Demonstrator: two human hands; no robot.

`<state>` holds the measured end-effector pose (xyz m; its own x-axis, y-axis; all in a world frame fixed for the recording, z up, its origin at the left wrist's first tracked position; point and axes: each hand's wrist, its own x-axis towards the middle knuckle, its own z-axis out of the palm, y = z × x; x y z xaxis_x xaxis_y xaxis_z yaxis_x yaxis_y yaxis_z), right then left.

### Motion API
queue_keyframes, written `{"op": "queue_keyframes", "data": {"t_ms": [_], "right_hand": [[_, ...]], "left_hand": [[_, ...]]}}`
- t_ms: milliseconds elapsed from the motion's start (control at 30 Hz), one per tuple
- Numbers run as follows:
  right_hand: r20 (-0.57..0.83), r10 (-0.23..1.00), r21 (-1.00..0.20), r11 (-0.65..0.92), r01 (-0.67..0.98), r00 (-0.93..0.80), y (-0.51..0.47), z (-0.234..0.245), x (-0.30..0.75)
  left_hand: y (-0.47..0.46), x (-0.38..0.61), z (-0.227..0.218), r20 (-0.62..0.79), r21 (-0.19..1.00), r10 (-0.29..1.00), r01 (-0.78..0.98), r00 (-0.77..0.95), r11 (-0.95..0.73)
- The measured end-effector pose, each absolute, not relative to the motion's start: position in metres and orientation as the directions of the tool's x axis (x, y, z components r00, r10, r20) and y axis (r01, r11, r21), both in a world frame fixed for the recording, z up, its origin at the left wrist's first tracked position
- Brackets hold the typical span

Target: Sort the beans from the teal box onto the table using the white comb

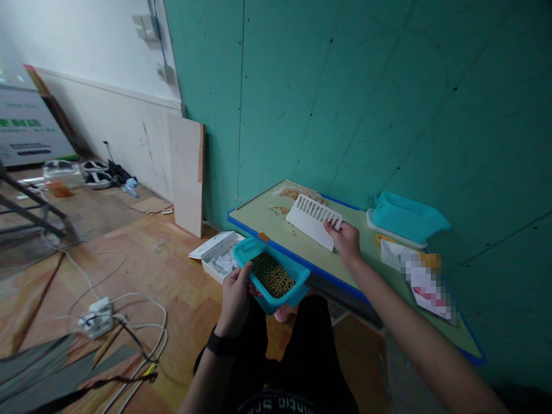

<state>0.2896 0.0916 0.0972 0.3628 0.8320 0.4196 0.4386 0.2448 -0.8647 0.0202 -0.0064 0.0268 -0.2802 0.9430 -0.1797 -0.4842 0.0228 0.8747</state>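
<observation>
My left hand (pixel 235 292) grips the near side of a teal plastic tub (pixel 307 283). Small beans, green at one end and tan at the other (pixel 273 277), lie in the tub, which is just in front of the table's blue edge. In my right hand (pixel 346 240), closed on one end, is a flat white slotted plate (pixel 309 225) with a row of long openings along its far side. It is over the folding table (pixel 362 230); I cannot tell whether it touches the top. Loose tan beans (pixel 290 194) are scattered beyond the plate, towards the table's far left corner.
Another teal tub (pixel 407 215) stands on a white lid (pixel 397 231) at the table's back right, near a partly blurred packet (pixel 431 290). A green wall borders the table. An open white box (pixel 218 256), a power strip (pixel 97 318) and cables lie on the floor.
</observation>
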Motion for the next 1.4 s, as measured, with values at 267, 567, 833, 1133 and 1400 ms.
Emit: {"op": "queue_keyframes", "data": {"t_ms": [267,567,833,1133,1400], "right_hand": [[0.367,0.871,-0.900,0.242,0.363,0.328,0.068,0.097,0.281],[0.387,0.907,-0.870,0.299,0.393,0.167,0.021,0.104,0.251],[0.525,0.809,-0.796,0.357,0.489,0.264,0.077,0.106,0.252],[0.543,0.796,-0.742,0.305,0.598,0.268,0.137,0.096,0.253],[0.532,0.802,-0.750,0.297,0.592,0.271,0.152,0.096,0.248]], "left_hand": [[-0.007,0.018,0.028,-0.177,0.868,0.951,-0.495,-0.253,0.030],[0.004,0.006,0.036,-0.161,0.856,0.956,-0.517,-0.244,0.012],[0.018,-0.018,0.036,-0.149,0.888,0.949,-0.460,-0.278,0.004],[0.021,-0.023,0.035,-0.144,0.887,0.954,-0.461,-0.262,0.008],[0.028,-0.034,0.035,-0.117,0.901,0.952,-0.433,-0.283,-0.018]]}}
